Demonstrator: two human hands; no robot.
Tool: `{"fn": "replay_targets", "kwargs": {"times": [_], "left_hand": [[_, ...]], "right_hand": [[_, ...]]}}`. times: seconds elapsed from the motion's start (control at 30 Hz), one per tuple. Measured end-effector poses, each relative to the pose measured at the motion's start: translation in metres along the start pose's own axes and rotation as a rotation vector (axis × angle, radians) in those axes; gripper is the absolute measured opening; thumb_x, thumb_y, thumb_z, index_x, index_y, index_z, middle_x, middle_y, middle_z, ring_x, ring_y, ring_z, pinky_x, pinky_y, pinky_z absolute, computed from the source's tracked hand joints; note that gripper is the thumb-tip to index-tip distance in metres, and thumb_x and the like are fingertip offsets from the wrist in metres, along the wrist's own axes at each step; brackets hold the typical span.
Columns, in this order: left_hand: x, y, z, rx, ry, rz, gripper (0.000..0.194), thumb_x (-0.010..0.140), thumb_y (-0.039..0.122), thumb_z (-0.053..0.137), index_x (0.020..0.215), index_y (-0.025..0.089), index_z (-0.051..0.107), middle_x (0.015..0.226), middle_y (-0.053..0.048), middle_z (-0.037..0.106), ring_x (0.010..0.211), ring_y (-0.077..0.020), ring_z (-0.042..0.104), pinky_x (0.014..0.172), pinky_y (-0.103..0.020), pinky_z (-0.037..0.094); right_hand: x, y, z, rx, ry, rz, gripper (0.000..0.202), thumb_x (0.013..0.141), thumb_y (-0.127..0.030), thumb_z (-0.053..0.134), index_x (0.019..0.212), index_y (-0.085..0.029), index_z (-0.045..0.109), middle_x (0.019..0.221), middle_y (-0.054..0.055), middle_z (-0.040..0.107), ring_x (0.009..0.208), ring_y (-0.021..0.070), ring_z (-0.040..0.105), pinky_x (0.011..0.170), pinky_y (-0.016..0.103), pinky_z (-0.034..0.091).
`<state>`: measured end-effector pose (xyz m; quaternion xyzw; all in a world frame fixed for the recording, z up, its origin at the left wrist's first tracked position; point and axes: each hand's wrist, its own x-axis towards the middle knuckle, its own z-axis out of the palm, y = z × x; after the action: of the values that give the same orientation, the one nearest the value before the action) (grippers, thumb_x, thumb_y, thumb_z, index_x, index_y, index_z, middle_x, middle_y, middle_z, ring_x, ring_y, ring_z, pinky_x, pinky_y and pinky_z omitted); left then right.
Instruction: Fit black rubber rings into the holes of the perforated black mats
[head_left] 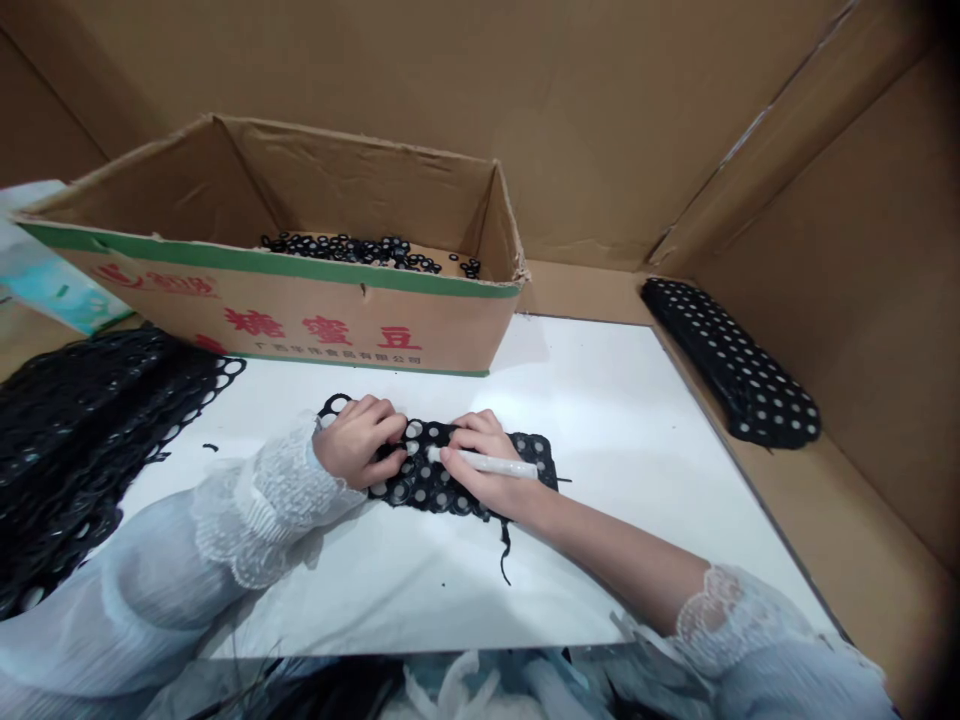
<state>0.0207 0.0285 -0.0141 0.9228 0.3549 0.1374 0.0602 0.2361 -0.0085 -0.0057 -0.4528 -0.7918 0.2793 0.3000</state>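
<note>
In front of me on the white board lies a black rubber-like sheet [442, 497] with rows of round holes. My right hand [484, 455] is closed around a white pen-shaped tool [495, 464], its tip pointing left at the middle of the sheet. Curled over the sheet's left part is my left hand [361, 442], with thumb and fingers gripping it near the tool's tip. Larger open rings stick out behind the left hand. A thin black strand [505, 555] trails from the sheet's near edge.
A cardboard box [337, 320] with small black rings [352, 248] inside stands behind my hands. A heap of black perforated sheets [67, 440] lies at the left. On the right, a stacked bundle of such sheets [735, 365] rests on cardboard beside the white board [645, 560].
</note>
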Motion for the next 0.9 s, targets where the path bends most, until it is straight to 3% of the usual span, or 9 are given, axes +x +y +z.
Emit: {"fn": "replay_targets", "kwargs": {"times": [0.13,0.23,0.3,0.4,0.53,0.6,0.7,0.77,0.9], "left_hand": [[0.002,-0.014,-0.012,-0.207,-0.06,0.071,0.019,0.078,0.028,0.042,0.062,0.018,0.04,0.061,0.001,0.048,0.065,-0.014,0.045,0.064,-0.027,0.035],[-0.001,-0.033,-0.034,-0.205,-0.046,-0.036,0.02,0.079,0.028,0.043,0.062,0.018,0.04,0.059,0.002,0.045,0.059,-0.0115,0.044,0.06,-0.024,0.037],[-0.007,-0.041,-0.052,-0.197,0.094,-0.205,0.019,0.08,0.031,0.044,0.066,0.018,0.041,0.062,0.003,0.046,0.06,-0.0104,0.045,0.059,-0.022,0.039],[-0.014,-0.034,-0.079,-0.103,0.42,-0.468,0.022,0.078,0.036,0.052,0.072,0.017,0.042,0.068,0.003,0.05,0.063,-0.0099,0.051,0.062,-0.022,0.043],[-0.003,-0.017,-0.11,0.264,0.678,-0.55,0.026,0.077,0.04,0.055,0.08,0.015,0.05,0.076,0.001,0.056,0.068,-0.0121,0.054,0.066,-0.025,0.044],[0.012,-0.023,-0.123,0.4,0.747,-0.562,0.024,0.079,0.039,0.051,0.082,0.015,0.052,0.079,0.0,0.057,0.075,-0.0145,0.054,0.069,-0.027,0.044],[0.034,-0.049,-0.14,0.452,0.682,-0.527,0.018,0.08,0.03,0.048,0.086,0.014,0.053,0.083,-0.001,0.058,0.08,-0.0173,0.056,0.073,-0.03,0.044],[0.039,-0.063,-0.145,0.443,0.659,-0.498,0.015,0.079,0.026,0.048,0.086,0.014,0.055,0.082,-0.003,0.06,0.078,-0.0182,0.057,0.071,-0.03,0.044],[0.021,-0.054,-0.125,0.512,0.909,-0.45,0.018,0.081,0.022,0.044,0.095,0.017,0.052,0.094,-0.008,0.061,0.086,-0.0213,0.056,0.08,-0.036,0.042]], "right_hand": [[-0.001,0.002,0.001,-0.007,0.004,-0.013,0.022,0.082,-0.026,0.048,0.062,-0.019,0.056,0.085,0.003,0.055,0.086,0.0162,0.043,0.082,0.034,0.037],[-0.001,0.002,0.002,-0.009,-0.001,-0.012,0.026,0.083,-0.026,0.047,0.06,-0.019,0.056,0.085,0.003,0.055,0.086,0.0162,0.043,0.081,0.033,0.038],[-0.001,0.003,0.002,-0.001,-0.001,-0.019,0.027,0.083,-0.026,0.046,0.058,-0.019,0.055,0.084,0.003,0.055,0.087,0.0162,0.043,0.081,0.033,0.038],[-0.001,0.003,0.001,0.008,-0.001,-0.025,0.025,0.082,-0.026,0.048,0.059,-0.019,0.056,0.084,0.004,0.054,0.087,0.0167,0.044,0.082,0.034,0.038],[-0.001,0.003,0.001,0.01,-0.001,-0.033,0.024,0.082,-0.026,0.047,0.06,-0.018,0.055,0.086,0.005,0.054,0.089,0.0175,0.044,0.084,0.036,0.038],[-0.002,0.003,0.002,0.014,-0.014,-0.022,0.024,0.082,-0.025,0.047,0.06,-0.019,0.054,0.086,0.004,0.054,0.09,0.0176,0.044,0.085,0.037,0.037],[-0.003,0.004,0.002,0.029,-0.004,-0.022,0.023,0.083,-0.025,0.046,0.061,-0.019,0.053,0.084,0.004,0.054,0.09,0.0183,0.044,0.084,0.038,0.038],[-0.003,0.004,0.003,0.035,-0.002,-0.01,0.024,0.083,-0.025,0.045,0.061,-0.019,0.052,0.083,0.004,0.054,0.091,0.019,0.045,0.084,0.039,0.038],[-0.003,0.004,0.003,0.055,0.0,-0.021,0.025,0.083,-0.024,0.045,0.059,-0.02,0.051,0.084,0.004,0.054,0.092,0.0194,0.045,0.083,0.038,0.039]]}}
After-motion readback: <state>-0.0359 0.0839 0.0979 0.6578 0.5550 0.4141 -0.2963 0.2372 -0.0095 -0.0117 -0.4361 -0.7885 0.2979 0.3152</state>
